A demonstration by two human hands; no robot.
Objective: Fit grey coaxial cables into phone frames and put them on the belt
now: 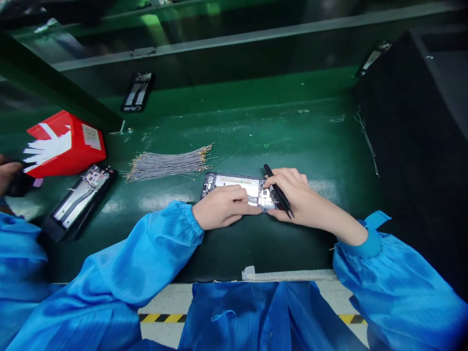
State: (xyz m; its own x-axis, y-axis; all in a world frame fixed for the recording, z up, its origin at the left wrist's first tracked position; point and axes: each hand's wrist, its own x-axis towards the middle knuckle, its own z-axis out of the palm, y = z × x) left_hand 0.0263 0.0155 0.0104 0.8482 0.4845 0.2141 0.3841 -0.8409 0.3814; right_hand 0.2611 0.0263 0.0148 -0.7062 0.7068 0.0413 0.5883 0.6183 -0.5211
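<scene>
An opened phone (pixel 237 181), its inner plate and circuit board exposed, lies crosswise on the green bench in front of me. My left hand (pixel 224 207) is closed over its near side, fingers curled and fingertips against the phone by the board. At the phone's right end, my right hand (pixel 302 195) holds black tweezers (pixel 278 191), with their tips pointing down toward me. The thumb and fingers of that hand also touch the phone's end. Just beyond the left hand is a bundle of thin grey cables (pixel 168 163) with gold-coloured ends.
Stacked opened phones (pixel 82 197) and a red box (pixel 78 153) with white strips stand left, near another person's hand (pixel 8 173). More opened phones lie at the back left (pixel 138 91) and back right (pixel 373 59). Loose cables (pixel 367 139) lie beside a black box (pixel 409 136).
</scene>
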